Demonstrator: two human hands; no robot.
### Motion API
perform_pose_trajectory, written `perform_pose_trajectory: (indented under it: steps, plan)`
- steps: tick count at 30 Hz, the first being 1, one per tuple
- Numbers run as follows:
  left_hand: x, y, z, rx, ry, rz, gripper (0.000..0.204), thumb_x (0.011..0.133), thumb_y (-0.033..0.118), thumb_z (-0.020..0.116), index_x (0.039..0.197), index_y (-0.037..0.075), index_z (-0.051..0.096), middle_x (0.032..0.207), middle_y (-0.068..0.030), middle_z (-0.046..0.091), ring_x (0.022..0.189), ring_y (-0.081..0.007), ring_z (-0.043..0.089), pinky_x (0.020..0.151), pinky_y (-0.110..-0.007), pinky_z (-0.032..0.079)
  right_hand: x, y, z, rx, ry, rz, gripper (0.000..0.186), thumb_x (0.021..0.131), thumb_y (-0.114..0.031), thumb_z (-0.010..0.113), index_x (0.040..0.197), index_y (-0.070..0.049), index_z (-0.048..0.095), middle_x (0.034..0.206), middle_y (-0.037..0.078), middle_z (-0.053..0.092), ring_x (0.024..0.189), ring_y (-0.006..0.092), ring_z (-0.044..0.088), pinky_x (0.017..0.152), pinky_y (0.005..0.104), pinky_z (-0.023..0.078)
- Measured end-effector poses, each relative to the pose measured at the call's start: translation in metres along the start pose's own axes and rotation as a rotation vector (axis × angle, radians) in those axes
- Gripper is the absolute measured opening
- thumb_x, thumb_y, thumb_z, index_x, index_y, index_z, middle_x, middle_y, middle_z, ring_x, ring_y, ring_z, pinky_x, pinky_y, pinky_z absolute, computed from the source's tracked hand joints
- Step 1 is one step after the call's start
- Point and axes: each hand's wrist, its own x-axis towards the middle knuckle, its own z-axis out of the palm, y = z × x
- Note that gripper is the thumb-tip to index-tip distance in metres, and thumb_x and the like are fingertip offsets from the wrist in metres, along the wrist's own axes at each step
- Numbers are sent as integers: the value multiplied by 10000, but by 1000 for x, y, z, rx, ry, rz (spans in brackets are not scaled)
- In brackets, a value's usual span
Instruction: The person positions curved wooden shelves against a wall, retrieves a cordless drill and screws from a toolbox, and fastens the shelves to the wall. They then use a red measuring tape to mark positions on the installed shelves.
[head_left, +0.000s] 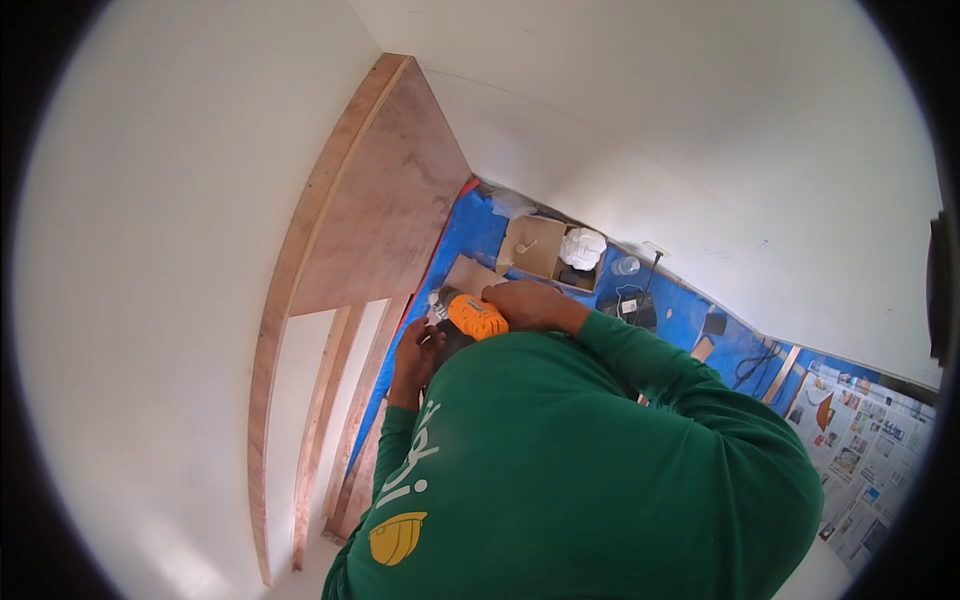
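An orange and black drill (pixel 477 317) lies over a pale brown board (pixel 469 273), its nose toward the left. My right hand (pixel 530 304) is closed against the drill's upper right side, with part of its grip hidden. My left hand (pixel 413 356) is curled just left of the drill's dark part, its fingertips around something too small and shaded to make out. My green-sleeved arms and shirt front (pixel 570 470) fill the lower middle of the view and hide what lies beneath.
Blue sheeting (pixel 465 225) covers the floor along white walls (pixel 640 120). A wooden panel frame (pixel 380 190) stands left. Beyond my hands are an open cardboard box (pixel 525 245) with a white bundle, a clear bottle (pixel 625 266) and a black plugged-in item (pixel 640 312). Newspapers (pixel 855 445) lie right.
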Motion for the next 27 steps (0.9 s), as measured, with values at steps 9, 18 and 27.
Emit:
perform_pose_trajectory:
  steps: [9,18,27]
  plan:
    - [-64,75,93,220,-261,70,478,1144,506,474,1129,60,647,910,-41,619,825,-176,614,747,-319,499,-16,-24,5,151,384,26,438,949,-272,749,1265,-35,560,1211,222,693,1122,455,683,894,546,539]
    - [-95,148,31,755,-102,561,289,1108,335,612,1117,50,659,851,38,528,791,-78,498,720,-256,425,23,-72,34,275,537,10,453,916,-240,798,1256,-32,583,1178,230,705,1135,443,679,927,505,537]
    - [-75,175,-86,756,-471,89,489,1148,456,496,1236,12,682,909,18,569,795,-98,522,742,-268,437,43,-147,147,284,442,314,448,909,-282,764,1233,-7,622,1205,236,705,1179,430,676,979,528,532]
